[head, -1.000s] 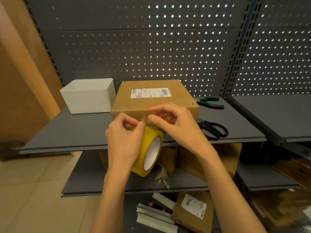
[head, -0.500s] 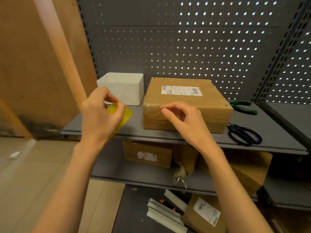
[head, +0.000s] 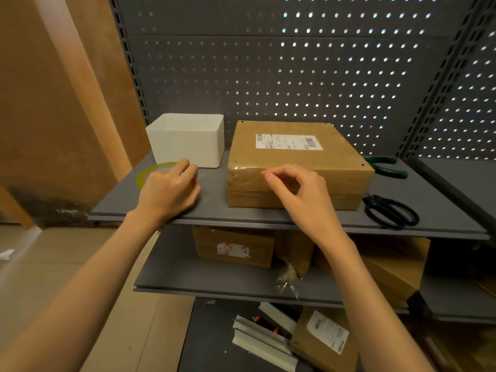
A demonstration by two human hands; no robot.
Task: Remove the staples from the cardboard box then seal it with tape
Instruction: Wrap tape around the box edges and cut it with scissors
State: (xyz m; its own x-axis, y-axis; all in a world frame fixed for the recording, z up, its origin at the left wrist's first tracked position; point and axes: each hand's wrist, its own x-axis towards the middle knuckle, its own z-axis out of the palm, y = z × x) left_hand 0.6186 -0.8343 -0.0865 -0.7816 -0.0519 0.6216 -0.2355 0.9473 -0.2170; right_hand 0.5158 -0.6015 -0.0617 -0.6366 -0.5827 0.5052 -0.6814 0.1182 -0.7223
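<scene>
1. Head view: we see the cardboard box (head: pixel 295 167) lying flat on the grey upper shelf (head: pixel 214 208), its label facing up and clear tape across its front edge and front face.
2. Our left hand (head: pixel 169 189) rests on the yellow tape roll (head: pixel 150 170), which lies flat on the shelf left of the box, just in front of the white bin (head: pixel 188 138). The fingers are curled over the roll; we cannot tell whether they actually grip it.
3. Our right hand (head: pixel 298 191) hovers before the box's front face, fingers loosely curled with thumb and forefinger apart, holding nothing.
4. Right of the box: green-handled pliers (head: pixel 386 167) behind, black scissors (head: pixel 389 210) nearer the shelf edge.
</scene>
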